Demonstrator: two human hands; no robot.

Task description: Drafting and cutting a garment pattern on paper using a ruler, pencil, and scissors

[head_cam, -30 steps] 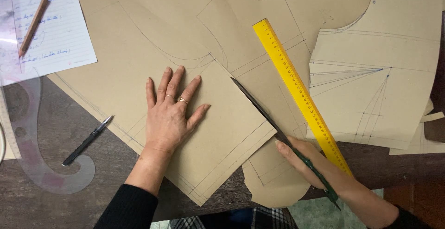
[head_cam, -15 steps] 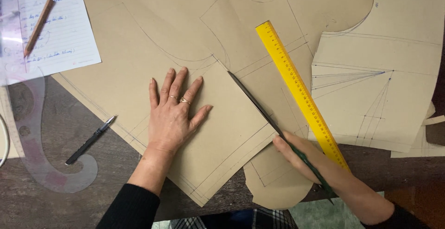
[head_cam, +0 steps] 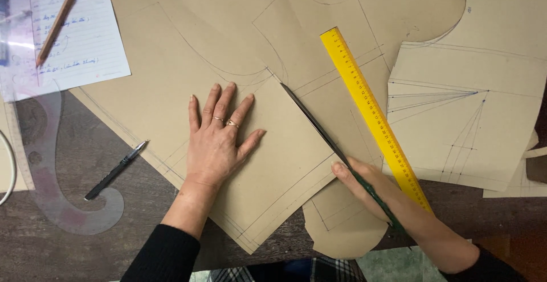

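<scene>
- Head view looks straight down on our work: our left hand (head_cam: 219,139) lies flat, fingers spread wide, on a tan pattern sheet (head_cam: 188,88), close beside the cut line. We judge it is pressed there so the paper cannot slide or lift while the blades run along it.
- Our right hand (head_cam: 379,193) is closed around the handles of long dark scissors (head_cam: 319,125); the blades reach up and to the left along a drawn diagonal, their tip near the end of a curved pencil line. The handles are mostly hidden under the hand, so we cannot tell how far the blades are parted.
- Right of the blades, the sheet carries a yellow ruler (head_cam: 373,116), lying almost parallel to the scissors but apart from them, near enough to serve the same line.
- A second pattern piece (head_cam: 484,128) with drawn darts lies further right, overlapping the sheet's edge, clear of the cut.
- On the dark table (head_cam: 62,259) to the left, a black pen (head_cam: 117,169) and a clear French curve (head_cam: 57,191) sit within reach of the flat hand but off the paper.
- At the top left corner, a written notes page (head_cam: 85,42) with a brown pencil (head_cam: 55,29) on it sits clear of the cutting.
</scene>
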